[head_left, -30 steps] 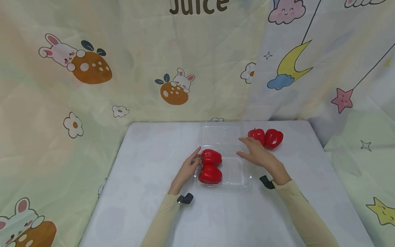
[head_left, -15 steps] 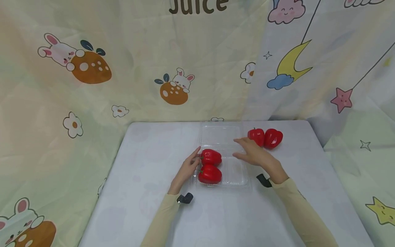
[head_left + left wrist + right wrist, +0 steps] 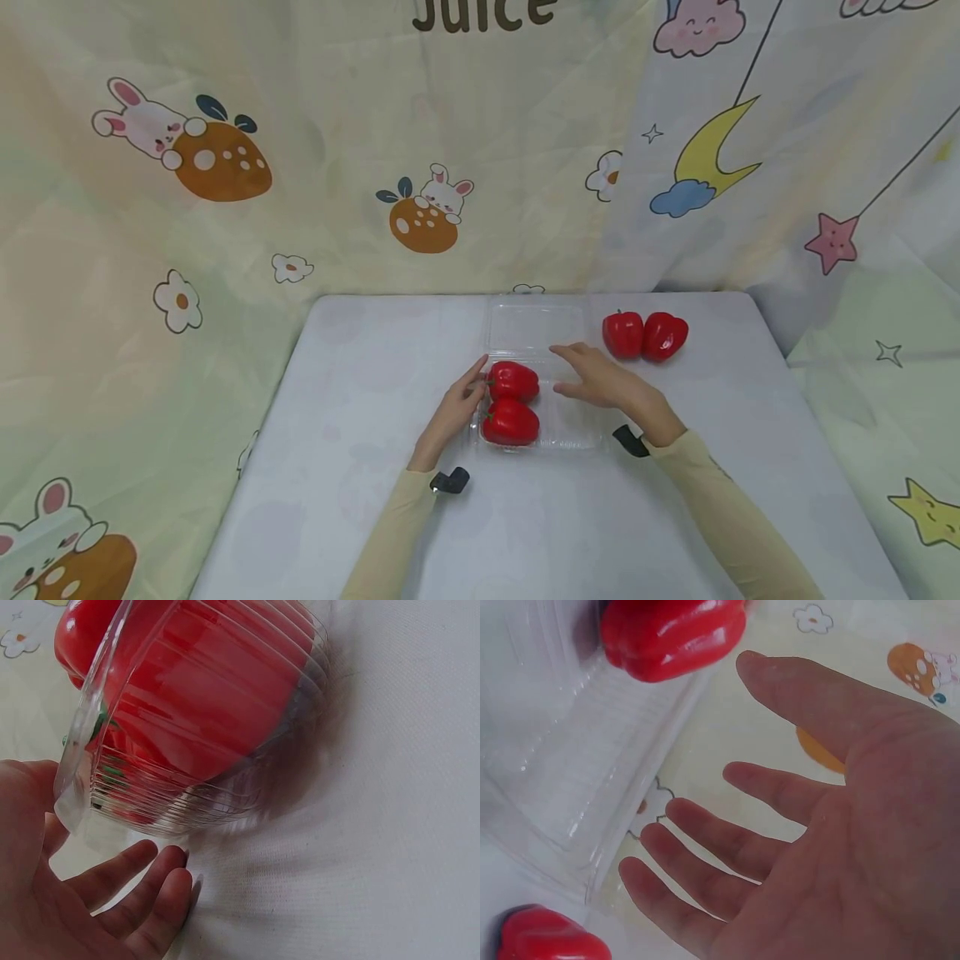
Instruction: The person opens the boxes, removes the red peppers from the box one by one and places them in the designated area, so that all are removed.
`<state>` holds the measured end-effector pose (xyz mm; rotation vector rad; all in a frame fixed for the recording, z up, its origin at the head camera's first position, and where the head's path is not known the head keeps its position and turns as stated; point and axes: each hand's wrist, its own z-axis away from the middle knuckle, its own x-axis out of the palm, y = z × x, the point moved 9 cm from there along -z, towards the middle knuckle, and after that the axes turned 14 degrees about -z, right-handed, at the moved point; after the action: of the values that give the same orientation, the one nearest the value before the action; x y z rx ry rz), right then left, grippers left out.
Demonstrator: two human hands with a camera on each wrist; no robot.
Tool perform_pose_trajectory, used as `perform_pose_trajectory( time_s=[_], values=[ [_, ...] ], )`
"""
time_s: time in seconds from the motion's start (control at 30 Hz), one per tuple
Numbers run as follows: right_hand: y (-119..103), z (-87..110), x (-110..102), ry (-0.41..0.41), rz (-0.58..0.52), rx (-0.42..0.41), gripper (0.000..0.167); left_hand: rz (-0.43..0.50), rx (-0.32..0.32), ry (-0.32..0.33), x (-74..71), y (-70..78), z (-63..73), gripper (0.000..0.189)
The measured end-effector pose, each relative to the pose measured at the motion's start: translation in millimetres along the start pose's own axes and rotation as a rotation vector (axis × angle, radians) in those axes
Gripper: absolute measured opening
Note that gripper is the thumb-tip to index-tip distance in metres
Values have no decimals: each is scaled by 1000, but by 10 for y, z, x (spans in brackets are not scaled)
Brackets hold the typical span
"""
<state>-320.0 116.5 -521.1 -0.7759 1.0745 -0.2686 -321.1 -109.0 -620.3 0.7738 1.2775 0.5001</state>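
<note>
A clear plastic clamshell container (image 3: 581,429) stands on the table, its lid (image 3: 538,323) folded back. Two red bell peppers, one farther (image 3: 514,381) and one nearer (image 3: 511,422), lie along the left side of its base. My left hand (image 3: 452,408) touches the container's left rim; in the left wrist view its lower fingers (image 3: 161,896) hang loosely spread below the ribbed wall. Over the right part of the base hovers my right hand (image 3: 603,379), fingers and thumb apart, holding nothing. The right wrist view shows its palm (image 3: 832,862) facing the container and a pepper (image 3: 671,637).
Two more red bell peppers, left (image 3: 623,335) and right (image 3: 665,337), sit side by side at the back right, beyond the right hand. A white cloth covers the table (image 3: 360,350). Behind its back edge hangs a printed curtain (image 3: 337,167).
My right hand has drifted left and slightly nearer, away from the back-right peppers and over the container. The left hand, the container and the peppers have stayed in place.
</note>
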Motion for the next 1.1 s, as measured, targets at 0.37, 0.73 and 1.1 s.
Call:
perform_pose_trajectory(
  time_s=[0.37, 0.73, 1.1],
  values=[
    [-153, -75, 146, -29, -27, -55, 83, 8, 16, 3, -6, 28, 6, 54],
    [-265, -164, 338, 5, 93, -146, 91, 7, 3, 0, 5, 8, 10, 54],
    [-411, -242, 566, -28, 173, -292, 95, -9, 19, -2, -4, 21, 5, 54]
  ],
)
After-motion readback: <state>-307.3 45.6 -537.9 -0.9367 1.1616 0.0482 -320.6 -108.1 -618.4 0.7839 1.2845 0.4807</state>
